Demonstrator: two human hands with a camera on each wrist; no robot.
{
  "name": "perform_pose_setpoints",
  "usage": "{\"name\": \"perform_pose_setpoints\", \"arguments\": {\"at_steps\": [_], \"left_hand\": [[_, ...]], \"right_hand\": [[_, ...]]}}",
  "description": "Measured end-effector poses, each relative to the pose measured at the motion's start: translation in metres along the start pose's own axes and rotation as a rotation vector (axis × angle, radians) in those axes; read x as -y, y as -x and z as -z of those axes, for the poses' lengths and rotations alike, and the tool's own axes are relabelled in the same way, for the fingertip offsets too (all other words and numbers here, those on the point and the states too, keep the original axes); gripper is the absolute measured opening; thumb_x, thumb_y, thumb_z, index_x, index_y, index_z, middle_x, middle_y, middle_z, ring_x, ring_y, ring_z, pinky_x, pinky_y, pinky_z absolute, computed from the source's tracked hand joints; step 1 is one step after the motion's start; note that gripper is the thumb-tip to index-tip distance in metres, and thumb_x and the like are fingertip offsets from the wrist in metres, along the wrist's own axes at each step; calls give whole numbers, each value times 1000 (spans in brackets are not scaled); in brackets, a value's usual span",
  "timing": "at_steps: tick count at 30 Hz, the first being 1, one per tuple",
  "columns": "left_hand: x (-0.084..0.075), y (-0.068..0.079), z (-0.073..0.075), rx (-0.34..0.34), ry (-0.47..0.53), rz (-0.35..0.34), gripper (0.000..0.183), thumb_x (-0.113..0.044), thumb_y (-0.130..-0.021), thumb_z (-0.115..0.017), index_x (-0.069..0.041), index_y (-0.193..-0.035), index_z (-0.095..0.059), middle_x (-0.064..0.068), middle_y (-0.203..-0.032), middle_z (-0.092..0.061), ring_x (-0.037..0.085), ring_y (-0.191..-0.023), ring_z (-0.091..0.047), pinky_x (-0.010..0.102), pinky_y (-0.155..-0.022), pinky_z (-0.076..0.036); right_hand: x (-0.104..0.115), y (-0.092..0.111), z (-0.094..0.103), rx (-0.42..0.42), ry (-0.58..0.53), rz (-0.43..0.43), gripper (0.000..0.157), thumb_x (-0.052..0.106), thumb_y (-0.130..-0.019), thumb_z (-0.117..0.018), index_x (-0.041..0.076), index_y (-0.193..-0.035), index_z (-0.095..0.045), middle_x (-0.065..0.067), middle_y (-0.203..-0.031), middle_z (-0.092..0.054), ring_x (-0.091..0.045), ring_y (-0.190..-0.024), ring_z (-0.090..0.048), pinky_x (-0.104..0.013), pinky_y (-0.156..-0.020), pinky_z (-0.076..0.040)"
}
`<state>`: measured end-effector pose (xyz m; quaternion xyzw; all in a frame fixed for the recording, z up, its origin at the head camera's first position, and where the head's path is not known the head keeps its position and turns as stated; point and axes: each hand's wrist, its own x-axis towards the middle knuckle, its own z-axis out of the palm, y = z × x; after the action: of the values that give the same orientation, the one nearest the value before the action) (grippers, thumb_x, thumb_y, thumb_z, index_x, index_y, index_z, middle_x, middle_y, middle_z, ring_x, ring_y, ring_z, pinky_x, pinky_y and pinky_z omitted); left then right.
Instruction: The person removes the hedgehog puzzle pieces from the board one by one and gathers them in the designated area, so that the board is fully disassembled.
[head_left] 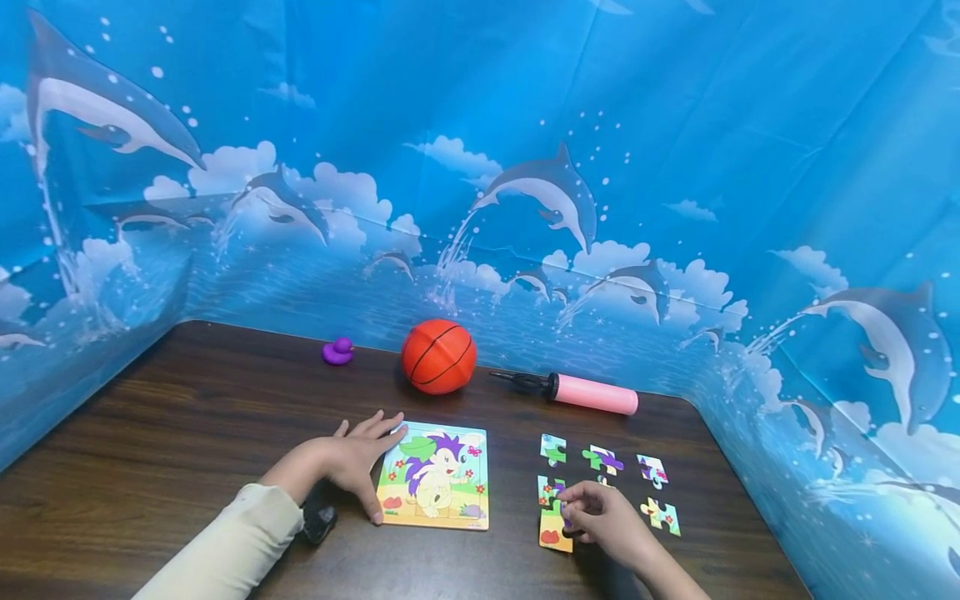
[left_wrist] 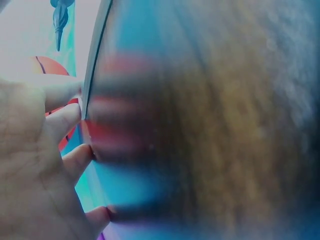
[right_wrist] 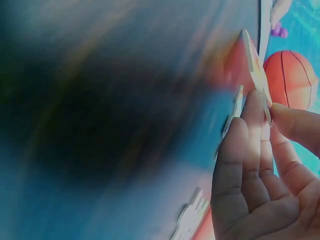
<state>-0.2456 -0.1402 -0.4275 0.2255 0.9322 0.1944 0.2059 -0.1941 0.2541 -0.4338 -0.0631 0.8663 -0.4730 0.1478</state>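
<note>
In the head view, a square puzzle board (head_left: 450, 475) shows a purple-haired hedgehog. My left hand (head_left: 356, 458) spans its left side, thumb at the lower corner and the other fingers, fairly straight, toward the upper one. My right hand (head_left: 609, 523) pinches a puzzle piece (head_left: 556, 533) with a red rock on yellow ground between thumb and fingertips. In the right wrist view this piece (right_wrist: 254, 62) stands tilted up from the dark table. Just above it in the head view lies a piece with red flowers (head_left: 545, 490), partly behind my fingers.
Several loose pieces lie around my right hand, among them a green-and-purple one (head_left: 603, 458) and a yellow one (head_left: 662, 515). An orange basketball (head_left: 438, 357), a purple rubber duck (head_left: 338, 352) and a pink hand pump (head_left: 596, 394) are along the back edge of the table (head_left: 187, 400).
</note>
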Motion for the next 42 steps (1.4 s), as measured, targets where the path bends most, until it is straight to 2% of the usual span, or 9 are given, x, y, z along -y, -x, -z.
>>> {"name": "perform_pose_setpoints", "arguments": {"at_steps": [5,10,14,20,25,29,35,38,42], "left_hand": [[-1,0,0,4,0,9,122,-46,-60,-93,-4,-155,-28,15,-164,-14,43,-149,-2,74,-110,-1],[0,0,0,4,1,3,122,-47,-60,-93,-4,-155,-28,15,-164,-14,43,-149,-2,74,-109,0],[0,0,1,-1,-2,2,122,-47,-60,-93,-5,-155,-29,15,-164,-14,44,-149,-3,75,-109,-1],[-1,0,1,-4,0,4,122,-47,-60,-92,-4,-155,-29,15,-164,-15,44,-149,-3,75,-109,-1],[0,1,1,-5,1,6,122,-47,-60,-93,-4,-155,-29,15,-164,-14,43,-149,-3,75,-109,0],[0,1,0,-3,9,2,122,-45,-60,-93,-4,-155,-29,15,-164,-14,43,-149,-2,74,-110,0],[0,1,-1,0,10,-10,121,-47,-62,-92,-5,-156,-28,14,-165,-12,42,-150,-2,74,-110,-1],[0,2,-1,0,7,-15,121,-48,-62,-91,-4,-156,-28,14,-165,-12,42,-150,-2,74,-109,-1],[0,3,0,2,8,-19,120,-48,-63,-91,-4,-155,-28,14,-164,-12,42,-149,-2,75,-109,-2]], "right_hand": [[-4,3,-2,-5,54,17,18,14,-95,-66,0,-106,-67,-2,-83,-68,-17,-75,-66,-34,-61,-53],[1,5,-9,-107,291,37,15,22,-93,-70,10,-102,-72,5,-82,-69,-12,-76,-64,-35,-65,-51],[10,5,-13,-170,481,-1,16,30,-92,-70,17,-100,-73,9,-84,-69,-9,-76,-61,-37,-65,-51],[29,-3,-20,-202,595,-4,13,30,-90,-72,19,-98,-74,8,-79,-66,-10,-68,-55,-33,-56,-46],[52,-18,-40,-121,632,141,17,25,-87,-77,18,-102,-74,8,-83,-61,-8,-67,-52,-28,-54,-44],[71,-29,-68,-21,634,238,32,25,-84,-80,22,-115,-72,3,-101,-56,-5,-68,-52,-25,-55,-44],[92,-45,-103,70,707,272,55,37,-78,-84,33,-130,-64,-5,-117,-50,-10,-66,-51,-28,-58,-46],[97,-51,-112,106,745,284,56,41,-77,-83,36,-130,-64,-6,-113,-51,-13,-69,-53,-31,-61,-49],[98,-57,-117,149,719,301,49,37,-78,-84,34,-124,-69,-4,-106,-52,-13,-74,-51,-30,-63,-48]]}}
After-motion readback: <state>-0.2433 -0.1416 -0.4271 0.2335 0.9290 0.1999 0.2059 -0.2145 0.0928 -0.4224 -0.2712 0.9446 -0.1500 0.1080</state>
